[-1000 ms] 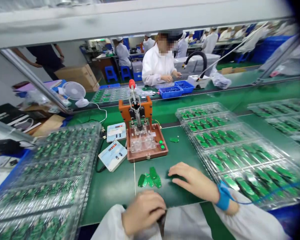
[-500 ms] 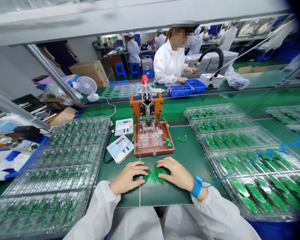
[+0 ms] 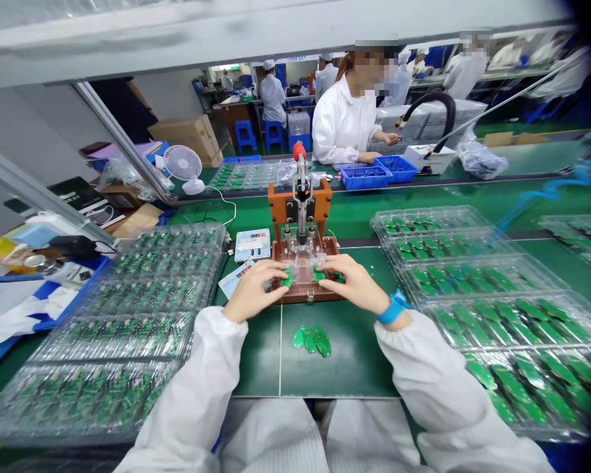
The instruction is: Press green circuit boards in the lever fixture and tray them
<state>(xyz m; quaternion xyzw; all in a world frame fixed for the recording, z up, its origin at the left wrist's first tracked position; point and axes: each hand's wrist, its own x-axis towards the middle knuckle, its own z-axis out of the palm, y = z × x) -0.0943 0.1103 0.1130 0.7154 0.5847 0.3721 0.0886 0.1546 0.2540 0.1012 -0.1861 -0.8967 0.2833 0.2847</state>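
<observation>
My left hand point(image 3: 259, 287) pinches a small green circuit board point(image 3: 287, 277) at the left side of a clear acrylic fixture point(image 3: 303, 270). On the fixture's right side, my right hand point(image 3: 349, 279) holds another green circuit board point(image 3: 318, 272) between thumb and fingers. The fixture belongs to a press point(image 3: 300, 213) with an orange frame, a red-tipped lever and a brown base. Whether the boards are seated in the fixture, I cannot tell. Nearer to me, several loose green boards point(image 3: 312, 339) lie overlapping on the dark green mat point(image 3: 256, 368).
Clear trays of boards stand left point(image 3: 142, 315) and right point(image 3: 502, 295). Two display boxes point(image 3: 253, 244) sit left of the press. A white fan point(image 3: 183, 164) and blue bins point(image 3: 364, 179) stand beyond. A co-worker in white point(image 3: 342, 121) sits opposite. A blue wrist strap point(image 3: 395, 307) circles my right wrist.
Both hands have moved forward from the pile of boards to the press fixture, each carrying a green board. Several boards stay behind on the mat.
</observation>
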